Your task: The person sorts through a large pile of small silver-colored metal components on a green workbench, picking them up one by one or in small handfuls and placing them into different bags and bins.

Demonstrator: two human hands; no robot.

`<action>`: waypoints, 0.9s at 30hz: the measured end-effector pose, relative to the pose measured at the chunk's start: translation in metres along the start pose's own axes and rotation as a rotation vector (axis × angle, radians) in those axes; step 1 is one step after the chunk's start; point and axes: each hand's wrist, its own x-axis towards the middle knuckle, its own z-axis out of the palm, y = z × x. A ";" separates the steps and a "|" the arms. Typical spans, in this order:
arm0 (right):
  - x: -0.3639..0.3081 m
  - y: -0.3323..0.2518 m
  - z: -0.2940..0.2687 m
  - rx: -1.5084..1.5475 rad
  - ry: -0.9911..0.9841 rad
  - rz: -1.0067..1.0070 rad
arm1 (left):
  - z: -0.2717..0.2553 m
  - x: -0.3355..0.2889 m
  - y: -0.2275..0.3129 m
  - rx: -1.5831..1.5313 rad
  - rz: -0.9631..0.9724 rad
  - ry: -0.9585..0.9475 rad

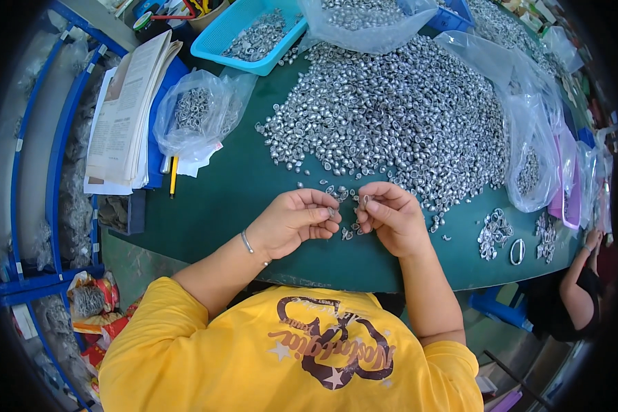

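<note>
Thumb and fingertips of the left hand (292, 218) are together, pinching a small silver metal piece (331, 212). Right hand (399, 221), just to its right and apart from it, has thumb and forefinger closed on another small piece (367, 200), whose exact shape is hard to make out. Between and just beyond the hands, loose metal pieces (347, 233) lie on the green tabletop (220, 230). Farther off spreads a large heap of rounded silver pieces (391, 103). To the right of the hands sit a small pile of open metal pieces (494, 233) and an oval metal ring (517, 252); farther right, a clear plastic bag (529, 147) droops beside a purple tray (568, 175). Far left stand a light-blue basket (257, 66), another filled bag (233, 110) and stacked papers (120, 117).
</note>
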 end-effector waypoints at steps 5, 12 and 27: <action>0.002 -0.001 -0.008 0.189 -0.067 -0.020 | -0.015 0.003 0.011 -0.040 0.156 0.021; 0.001 -0.012 -0.006 0.114 0.168 -0.089 | -0.008 0.025 0.010 1.383 0.798 0.268; 0.008 -0.018 0.022 -0.095 0.204 -0.063 | -0.010 0.005 0.022 0.194 0.164 0.102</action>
